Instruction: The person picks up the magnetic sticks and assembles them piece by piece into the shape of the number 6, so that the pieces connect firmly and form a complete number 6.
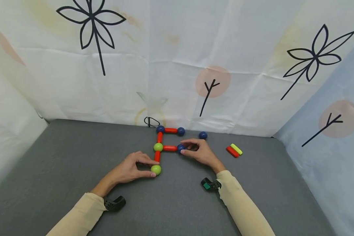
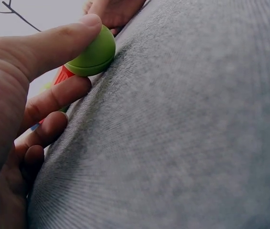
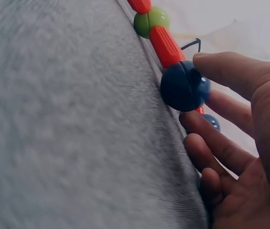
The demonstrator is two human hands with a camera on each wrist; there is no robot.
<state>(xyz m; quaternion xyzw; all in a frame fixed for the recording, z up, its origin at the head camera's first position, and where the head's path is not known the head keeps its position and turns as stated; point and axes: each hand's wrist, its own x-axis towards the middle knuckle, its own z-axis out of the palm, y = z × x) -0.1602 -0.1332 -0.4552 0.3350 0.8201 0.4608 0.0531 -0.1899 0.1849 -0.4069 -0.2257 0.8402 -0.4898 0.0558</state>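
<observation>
On the grey tabletop lies an F-shaped figure of coloured balls joined by red rods, among them the middle rod (image 1: 169, 148). At the foot of its upright, my left hand (image 1: 133, 168) pinches a green ball (image 1: 156, 169) between thumb and fingers; the left wrist view shows this green ball (image 2: 94, 55) up close. My right hand (image 1: 203, 152) holds a dark blue ball (image 1: 180, 148) at the end of the middle arm, with the thumb on one side and fingers on the other. Another green ball (image 1: 158, 147) sits at the junction. Blue balls (image 1: 181, 131) end the top arm.
A loose blue ball (image 1: 203, 135) lies behind my right hand, near the fabric backdrop (image 1: 177, 98). Farther right, a loose red rod (image 1: 232, 151) and a yellow-green rod (image 1: 236, 149) lie side by side. Printed fabric also encloses the left and right sides.
</observation>
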